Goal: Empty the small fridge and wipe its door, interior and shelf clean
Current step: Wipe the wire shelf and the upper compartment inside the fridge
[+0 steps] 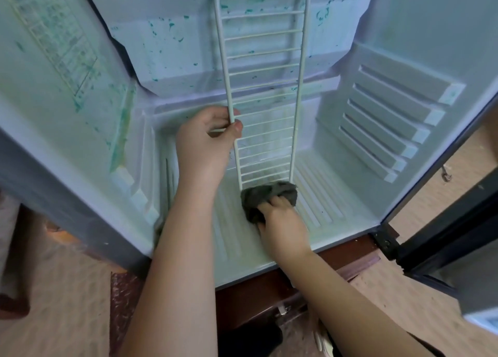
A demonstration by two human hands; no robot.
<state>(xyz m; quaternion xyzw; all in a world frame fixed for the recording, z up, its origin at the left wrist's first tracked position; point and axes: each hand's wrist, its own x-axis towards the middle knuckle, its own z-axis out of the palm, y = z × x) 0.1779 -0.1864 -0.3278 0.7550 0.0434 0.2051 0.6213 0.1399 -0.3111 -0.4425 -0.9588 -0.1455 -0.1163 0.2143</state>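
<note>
The small fridge [334, 222] stands open with nothing stored inside, its white walls flecked with green stains. A white wire shelf [262, 68] stands on end on the ribbed floor, in the middle of the cavity. My left hand [207, 141] grips the shelf's left side rail about halfway up. My right hand [281, 222] holds a crumpled dark grey-green cloth [266, 195] and presses it against the shelf's bottom end and the fridge floor.
The open fridge door [458, 222] hangs at the right on a black hinge [385, 242]. Shelf rails [390, 130] line the right inner wall. A dark wooden stand [269, 289] sits below the fridge on a tan floor.
</note>
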